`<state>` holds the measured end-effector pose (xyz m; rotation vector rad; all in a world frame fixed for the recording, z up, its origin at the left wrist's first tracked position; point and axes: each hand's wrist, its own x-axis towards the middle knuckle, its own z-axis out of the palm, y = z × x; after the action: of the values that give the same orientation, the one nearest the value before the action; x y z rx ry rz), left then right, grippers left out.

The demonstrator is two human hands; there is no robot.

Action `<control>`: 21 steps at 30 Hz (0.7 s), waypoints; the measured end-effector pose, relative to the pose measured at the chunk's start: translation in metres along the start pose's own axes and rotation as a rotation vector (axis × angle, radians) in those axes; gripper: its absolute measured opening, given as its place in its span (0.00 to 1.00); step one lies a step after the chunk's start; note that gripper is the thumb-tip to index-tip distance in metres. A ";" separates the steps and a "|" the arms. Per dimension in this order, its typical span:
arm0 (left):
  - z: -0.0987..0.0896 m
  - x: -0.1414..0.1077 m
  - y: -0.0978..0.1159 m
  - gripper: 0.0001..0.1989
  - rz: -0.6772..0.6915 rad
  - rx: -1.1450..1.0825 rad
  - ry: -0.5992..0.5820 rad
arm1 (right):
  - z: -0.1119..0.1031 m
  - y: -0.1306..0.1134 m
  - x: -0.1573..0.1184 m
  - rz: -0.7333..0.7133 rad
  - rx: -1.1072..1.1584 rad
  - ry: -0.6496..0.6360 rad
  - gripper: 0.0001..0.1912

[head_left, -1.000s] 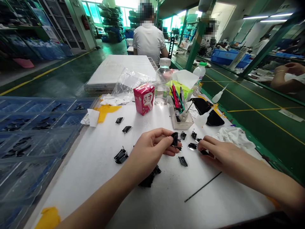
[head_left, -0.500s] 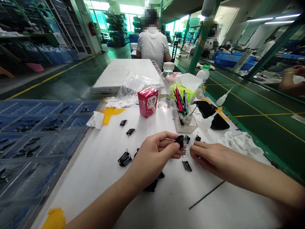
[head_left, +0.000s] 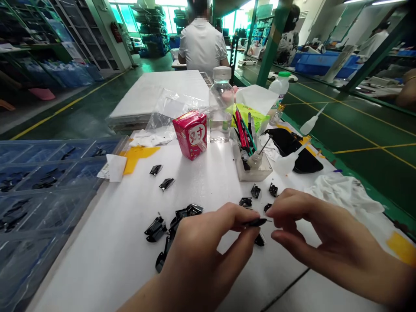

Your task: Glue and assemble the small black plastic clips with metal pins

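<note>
Black plastic pieces (head_left: 172, 225) litter the white table (head_left: 97, 268). The left hand (head_left: 208, 247) pinches a thin black piece (head_left: 255, 222); the half-open right hand (head_left: 325, 238) is just beside it.

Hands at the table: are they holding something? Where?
The left hand pinches a small black plastic part by its left end; whether the right hand touches it is unclear.

The left hand (head_left: 208, 247) pinches between thumb and bent fingers, its forearm rising from the bottom edge of the view, while the right hand (head_left: 325, 238) reaches in from the right, thumb and fingers curved and spread.
</note>
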<state>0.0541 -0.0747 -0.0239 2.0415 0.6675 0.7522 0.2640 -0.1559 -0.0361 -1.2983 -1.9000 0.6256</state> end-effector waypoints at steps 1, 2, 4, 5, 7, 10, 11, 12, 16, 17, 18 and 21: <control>0.001 0.000 0.001 0.05 -0.017 -0.002 0.003 | 0.001 0.000 0.001 -0.012 0.025 -0.003 0.13; 0.002 0.000 0.001 0.05 -0.030 -0.005 0.013 | 0.003 0.000 0.001 -0.022 0.048 -0.008 0.13; 0.003 -0.001 0.001 0.06 -0.025 -0.008 0.026 | 0.005 0.001 0.003 -0.046 0.078 -0.005 0.15; 0.004 -0.001 0.000 0.07 0.000 -0.008 0.016 | 0.005 0.001 0.004 -0.060 0.085 -0.001 0.15; 0.005 -0.001 -0.003 0.09 0.066 0.005 -0.027 | 0.006 0.001 0.004 -0.082 0.082 0.007 0.15; 0.005 -0.001 -0.008 0.11 0.122 0.040 -0.048 | 0.007 -0.001 0.005 -0.091 0.064 0.024 0.13; 0.005 -0.001 -0.009 0.11 0.127 0.049 -0.032 | 0.007 -0.002 0.005 -0.084 0.061 0.038 0.12; 0.005 -0.001 -0.010 0.12 0.125 0.057 -0.016 | 0.008 -0.002 0.006 -0.077 0.065 0.052 0.12; 0.008 -0.004 -0.004 0.10 0.071 0.030 -0.004 | 0.012 -0.001 0.011 -0.041 0.110 0.084 0.08; 0.009 -0.004 -0.002 0.09 0.031 0.006 -0.026 | 0.014 0.000 0.011 -0.022 0.117 0.080 0.07; 0.009 -0.004 0.001 0.07 -0.022 -0.029 -0.048 | 0.015 0.001 0.010 0.000 0.122 0.072 0.07; 0.005 0.002 0.003 0.01 -0.241 -0.153 -0.101 | 0.017 0.002 0.006 0.068 0.114 0.063 0.08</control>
<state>0.0600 -0.0778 -0.0230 1.8078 0.7576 0.5389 0.2506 -0.1490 -0.0458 -1.2991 -1.7498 0.7092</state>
